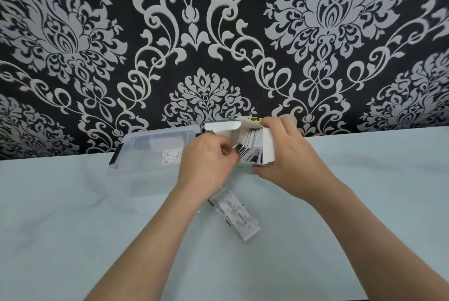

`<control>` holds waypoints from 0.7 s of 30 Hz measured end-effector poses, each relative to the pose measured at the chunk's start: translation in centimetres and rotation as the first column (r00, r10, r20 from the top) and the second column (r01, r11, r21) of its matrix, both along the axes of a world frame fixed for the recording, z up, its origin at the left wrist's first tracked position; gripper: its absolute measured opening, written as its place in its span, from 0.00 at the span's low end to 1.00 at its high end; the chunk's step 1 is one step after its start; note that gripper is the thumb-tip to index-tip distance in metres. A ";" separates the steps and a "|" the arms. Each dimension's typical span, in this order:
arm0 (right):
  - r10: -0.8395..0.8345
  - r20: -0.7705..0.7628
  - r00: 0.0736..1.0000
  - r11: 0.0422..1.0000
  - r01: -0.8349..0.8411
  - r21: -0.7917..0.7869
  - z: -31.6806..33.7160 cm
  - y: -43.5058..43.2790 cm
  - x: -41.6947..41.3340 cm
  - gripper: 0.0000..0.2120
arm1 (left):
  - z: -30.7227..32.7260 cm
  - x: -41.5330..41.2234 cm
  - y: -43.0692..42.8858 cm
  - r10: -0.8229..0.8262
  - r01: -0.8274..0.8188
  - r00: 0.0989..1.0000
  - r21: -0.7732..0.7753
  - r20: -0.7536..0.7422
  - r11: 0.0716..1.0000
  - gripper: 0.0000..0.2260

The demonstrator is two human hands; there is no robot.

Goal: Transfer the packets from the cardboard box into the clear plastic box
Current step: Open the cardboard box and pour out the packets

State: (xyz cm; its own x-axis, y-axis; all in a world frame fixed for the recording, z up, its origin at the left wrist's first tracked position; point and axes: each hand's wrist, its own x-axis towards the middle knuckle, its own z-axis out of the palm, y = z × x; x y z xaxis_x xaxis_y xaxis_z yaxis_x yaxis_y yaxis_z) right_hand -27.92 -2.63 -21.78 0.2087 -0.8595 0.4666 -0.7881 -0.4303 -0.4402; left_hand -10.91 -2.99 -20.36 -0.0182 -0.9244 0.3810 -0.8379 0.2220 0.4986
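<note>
The pale counter (73, 227) carries the clear plastic box (150, 147), just left of the cardboard box (268, 150). The right hand (289, 152) wraps that box steady. The left hand (206, 162) has its grip pinching packets (252, 142) inside; best lift them straight up, slowly

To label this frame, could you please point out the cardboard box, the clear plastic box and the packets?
cardboard box (268, 148): head view, its white right flap.
clear plastic box (145, 146): head view, its top surface.
packets (252, 141): head view, their upper edges.

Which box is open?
The cardboard box: its flaps are up and packets show inside. The clear plastic box has its lid on.
</note>
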 end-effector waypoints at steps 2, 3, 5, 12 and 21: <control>-0.029 0.071 0.997 0.994 0.021 0.106 0.1 0.0 -0.3 0.38 | 0.1 0.6 -0.2 -0.028 0.021 0.999 -0.141 -0.046 0.990 0.03; -0.043 0.102 0.994 0.988 0.027 0.151 0.1 -0.1 -0.5 0.38 | 0.2 0.9 -0.3 -0.056 0.038 0.995 -0.205 -0.080 0.978 0.02; -0.079 0.160 0.984 0.972 0.040 0.233 0.0 -0.4 -1.2 0.39 | 0.6 1.8 -0.3 -0.118 0.074 0.984 -0.289 -0.136 0.954 0.02; -0.218 0.267 0.939 0.936 0.124 0.328 0.0 -1.5 -4.1 0.39 | 2.9 4.3 0.9 -0.299 0.230 0.944 -0.372 -0.138 0.899 0.05; -0.092 0.293 0.952 0.961 0.007 0.277 -0.6 -1.1 -2.5 0.38 | -2.1 3.3 0.1 -0.134 0.191 0.852 -0.061 0.506 0.980 0.15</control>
